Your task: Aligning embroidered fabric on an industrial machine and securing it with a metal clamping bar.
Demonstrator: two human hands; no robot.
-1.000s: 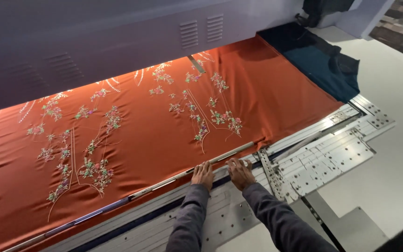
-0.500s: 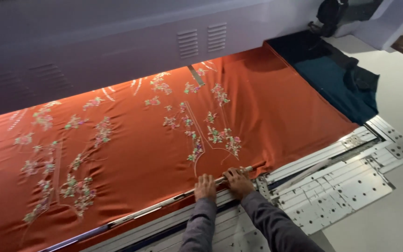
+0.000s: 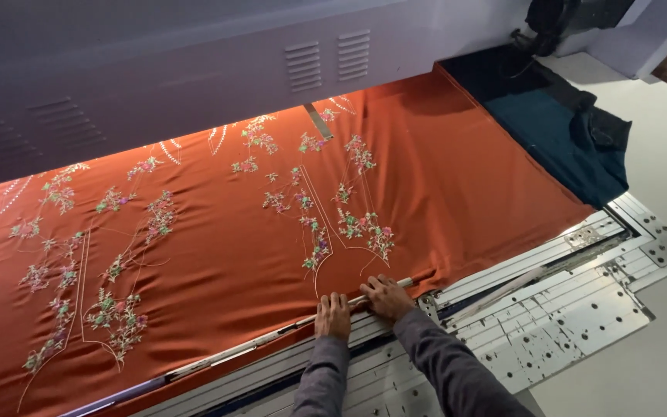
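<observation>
So all you really get of the person is two forearms coming in from the bottom edge. Both are covered in long sleeves, a dark grey, kinda slate-looking fabric, plain with no pattern or stripes that I can spot. The left sleeve (image 3: 322, 382) has soft creases along it, the right sleeve (image 3: 449, 371) looks a bit wider and wrinkled too. Cuffs end right at the wrists. Left hand (image 3: 333, 315) and right hand (image 3: 385, 296) are bare, no gloves, and no rings or watch that I can make out.

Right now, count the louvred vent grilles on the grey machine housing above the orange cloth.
2. Both sit side by side on the machine housing, above the orange embroidered cloth: left vent grille, right vent grille. Fainter slotted patches further left may be more.
</observation>
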